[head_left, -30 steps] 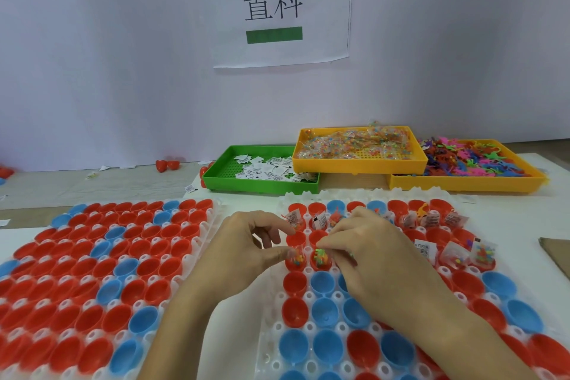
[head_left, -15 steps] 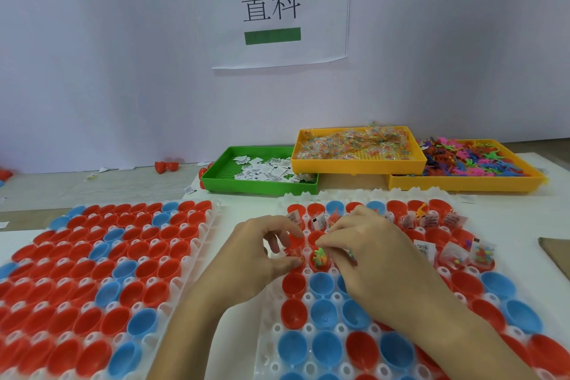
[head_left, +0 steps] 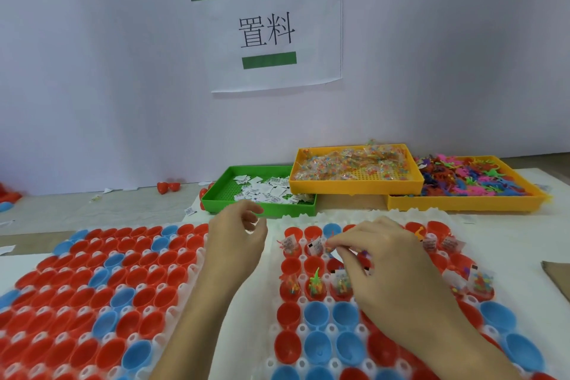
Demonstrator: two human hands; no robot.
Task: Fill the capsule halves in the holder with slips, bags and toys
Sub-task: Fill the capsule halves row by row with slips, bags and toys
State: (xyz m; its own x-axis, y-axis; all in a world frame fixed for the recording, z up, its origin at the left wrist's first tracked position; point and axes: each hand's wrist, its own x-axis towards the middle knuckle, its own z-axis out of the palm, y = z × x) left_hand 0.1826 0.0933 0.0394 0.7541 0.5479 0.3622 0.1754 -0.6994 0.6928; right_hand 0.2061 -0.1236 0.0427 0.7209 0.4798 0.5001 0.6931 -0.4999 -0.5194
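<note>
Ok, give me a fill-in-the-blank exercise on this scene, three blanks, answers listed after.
1. The paper slips lie in the tray coloured ____.
2. The tray of clear bags is propped on the other two trays and is coloured ____.
3. The left hand is raised beside the holder, while the ____ hand reaches over the filled capsule halves.

Missing words: green; yellow; right

White wall sign (head_left: 277,31) with green bars; brown cardboard (head_left: 558,279) at right edge.
</note>
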